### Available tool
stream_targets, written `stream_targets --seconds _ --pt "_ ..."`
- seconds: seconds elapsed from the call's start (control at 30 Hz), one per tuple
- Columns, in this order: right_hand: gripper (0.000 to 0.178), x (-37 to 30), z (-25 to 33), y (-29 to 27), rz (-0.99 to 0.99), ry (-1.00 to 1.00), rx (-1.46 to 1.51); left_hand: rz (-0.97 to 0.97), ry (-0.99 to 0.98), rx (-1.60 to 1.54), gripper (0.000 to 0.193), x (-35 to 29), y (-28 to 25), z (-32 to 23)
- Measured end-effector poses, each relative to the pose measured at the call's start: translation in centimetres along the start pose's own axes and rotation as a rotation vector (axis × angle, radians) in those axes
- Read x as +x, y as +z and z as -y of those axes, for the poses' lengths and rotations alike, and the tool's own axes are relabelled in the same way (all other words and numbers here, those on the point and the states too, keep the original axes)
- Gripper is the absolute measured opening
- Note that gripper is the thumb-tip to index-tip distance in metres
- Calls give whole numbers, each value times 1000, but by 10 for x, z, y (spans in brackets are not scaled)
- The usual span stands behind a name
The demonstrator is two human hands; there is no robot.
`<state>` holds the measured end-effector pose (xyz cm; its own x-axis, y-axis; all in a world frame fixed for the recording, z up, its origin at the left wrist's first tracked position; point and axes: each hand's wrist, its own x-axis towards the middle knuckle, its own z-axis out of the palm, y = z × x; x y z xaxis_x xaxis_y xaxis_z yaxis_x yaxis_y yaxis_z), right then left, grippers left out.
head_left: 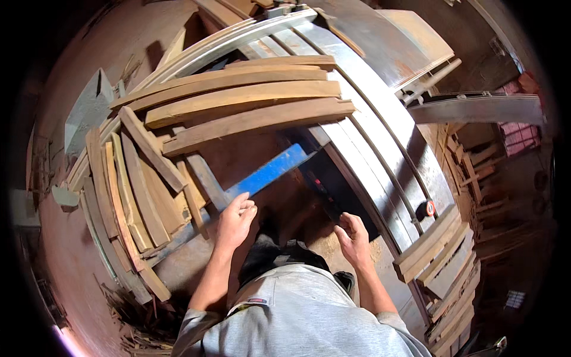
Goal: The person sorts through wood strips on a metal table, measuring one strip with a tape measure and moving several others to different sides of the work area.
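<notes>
My left hand hangs in the air with loosely curled fingers and nothing seen in it. It is nearest to the blue metal bar and the end of a wooden strip. My right hand is over the gap beside the metal machine table, thumb apart from half-bent fingers, empty. Ahead of both hands, several curved wooden boards lie crosswise, their right ends on the metal table. Leftward, more curved wooden pieces rest side by side, one slanting across the others.
A stack of cut wooden pieces sits at the table's right end, near a round red-and-black knob-like part. Scrap wood covers the floor at lower left. A grey metal sheet-like box stands at far left.
</notes>
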<state>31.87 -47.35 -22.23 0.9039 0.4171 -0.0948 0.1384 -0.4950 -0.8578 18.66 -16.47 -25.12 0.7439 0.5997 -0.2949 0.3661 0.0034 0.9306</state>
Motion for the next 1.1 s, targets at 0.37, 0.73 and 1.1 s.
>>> stream_targets --seconds 0.37,0.73,1.1 --pt "39 76 12 4 -84 114 14 -168 493 628 61 153 -36 -97" --pt "43 118 -28 -44 -92 -61 -246 348 149 997 65 263 -18 -125" --pt "66 178 -68 -50 2 -285 -598 440 -55 1039 76 285 -9 -129"
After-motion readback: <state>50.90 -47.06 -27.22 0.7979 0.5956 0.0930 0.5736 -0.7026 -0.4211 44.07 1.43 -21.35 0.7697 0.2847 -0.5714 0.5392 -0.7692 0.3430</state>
